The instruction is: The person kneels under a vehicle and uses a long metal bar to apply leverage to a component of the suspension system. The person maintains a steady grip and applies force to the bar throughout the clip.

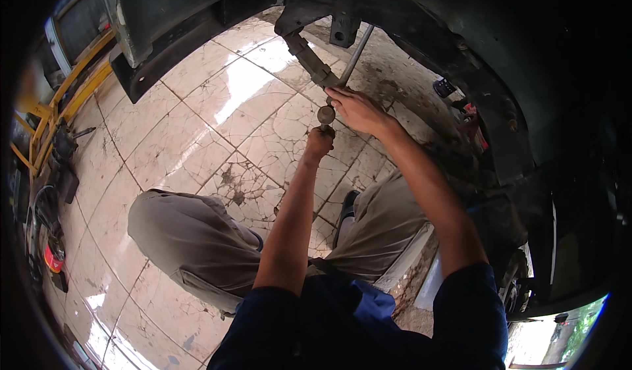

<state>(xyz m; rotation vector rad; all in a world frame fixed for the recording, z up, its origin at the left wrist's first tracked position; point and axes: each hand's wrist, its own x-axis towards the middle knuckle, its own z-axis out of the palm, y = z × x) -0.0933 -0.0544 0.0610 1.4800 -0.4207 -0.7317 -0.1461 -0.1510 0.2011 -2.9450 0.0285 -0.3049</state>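
Both my arms reach forward beneath a dark vehicle body. My left hand (320, 143) is closed in a fist around the lower end of a metal piece with a round, worn head (326, 114); my fingers hide the rest, so I cannot tell its exact kind. Just above and to the right, my right hand (359, 112) has its fingers closed over the lower end of a slim metal rod (357, 55). A dirty, jointed dark arm (309, 59) slants down from a bracket (341, 31) and meets the rod near my right fingertips.
Dark bodywork (217, 37) arches overhead and along the right. Cracked, glossy floor tiles (158, 123) spread below my bent knees (178, 232). Yellow metal framing (85, 93) stands at left, with dark parts and a red-and-black item (54, 258) near it.
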